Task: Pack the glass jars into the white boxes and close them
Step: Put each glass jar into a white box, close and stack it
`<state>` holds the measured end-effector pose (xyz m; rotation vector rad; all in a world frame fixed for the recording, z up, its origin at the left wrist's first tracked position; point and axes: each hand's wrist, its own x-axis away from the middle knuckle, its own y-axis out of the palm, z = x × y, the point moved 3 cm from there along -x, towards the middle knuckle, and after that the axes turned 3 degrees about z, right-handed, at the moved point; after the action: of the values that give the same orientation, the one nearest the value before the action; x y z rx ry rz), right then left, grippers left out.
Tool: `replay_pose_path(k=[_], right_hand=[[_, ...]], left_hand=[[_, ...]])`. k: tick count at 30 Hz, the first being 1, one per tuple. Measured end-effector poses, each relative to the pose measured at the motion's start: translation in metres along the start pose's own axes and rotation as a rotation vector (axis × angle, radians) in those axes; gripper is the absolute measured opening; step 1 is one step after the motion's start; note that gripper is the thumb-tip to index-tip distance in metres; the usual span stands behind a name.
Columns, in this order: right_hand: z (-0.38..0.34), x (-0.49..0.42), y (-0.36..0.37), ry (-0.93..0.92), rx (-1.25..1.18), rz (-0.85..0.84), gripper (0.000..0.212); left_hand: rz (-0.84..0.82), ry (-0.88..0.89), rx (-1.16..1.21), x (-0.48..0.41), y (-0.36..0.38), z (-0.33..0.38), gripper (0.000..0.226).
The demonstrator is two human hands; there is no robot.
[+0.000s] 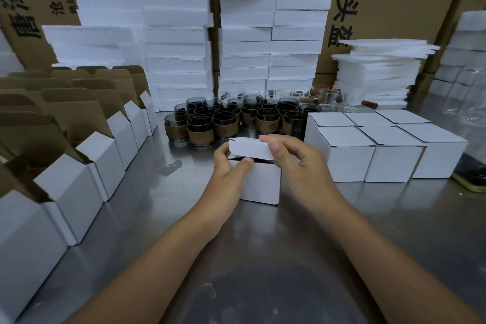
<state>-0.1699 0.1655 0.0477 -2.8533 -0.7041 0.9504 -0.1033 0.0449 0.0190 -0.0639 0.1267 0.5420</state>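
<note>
Two hands: both working on box (260, 184), holding lid (249, 148) partway down over opening.
Left hand (228, 166): gripping box at upper left corner, with thumb along front top edge and fingers behind lid.
Right hand (294, 160): pinching right end of lid, with thumb on outer face and fingers over fold.
Box: standing upright on table (263, 244), between both hands.
Lid: hinging at back edge of box, pointing tuck flap forward and down, not yet tucked in; running long axis left to right.
Contents: hiding under lid; impossible to tell whether holding a jar.
Jars (226, 123): clustering just behind box, standing upright with mouths up and brown sleeves round middles.
Closed boxes (368, 150): sitting right of box in two rows, touching each other, showing flat tops.
Open boxes (79, 173): lining up left of box, raising lids upright.
Foam (178, 34): stacking high, well behind box, beyond jars.
Handling, box: probably being light, thin card, creasing easily; best taking by side walls and lid corners, pressing gently.
Handling, jar: probably being heavier, rigid, smooth and breakable; best taking round sleeve, keeping mouth up.
Next move: likely needing tuck flap steered inside front wall, with left thumb steadying that wall.
</note>
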Motion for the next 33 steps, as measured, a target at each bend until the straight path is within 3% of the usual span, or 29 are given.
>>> replay_pose_path(k=[6,12,20,25,29,33], right_hand=[[0.0025,-0.0006,-0.0031,0.005,0.008,0.012,0.01],[0.0032,0.0011,-0.0014,-0.037,0.107,-0.031,0.025],[0.0022,0.0018,-0.001,-0.066,0.142,-0.07,0.028],[0.0018,0.0013,-0.0019,-0.004,0.088,-0.111,0.028],[-0.0006,-0.0009,-0.0025,0.0,0.116,-0.146,0.027],[0.0002,-0.0009,-0.002,0.006,0.115,-0.138,0.028]], left_hand=[[0.053,-0.094,0.056,0.003,0.0063,-0.0019,0.033],[0.081,-0.146,0.115,0.0025,0.0086,-0.0012,0.029],[0.106,-0.163,0.165,0.001,0.0089,0.0021,0.029],[0.104,-0.165,0.184,0.0007,0.0092,0.0013,0.037],[0.105,-0.165,0.183,0.0003,0.0096,0.0026,0.064],[0.082,-0.163,0.185,0.0043,0.0085,0.0026,0.055]])
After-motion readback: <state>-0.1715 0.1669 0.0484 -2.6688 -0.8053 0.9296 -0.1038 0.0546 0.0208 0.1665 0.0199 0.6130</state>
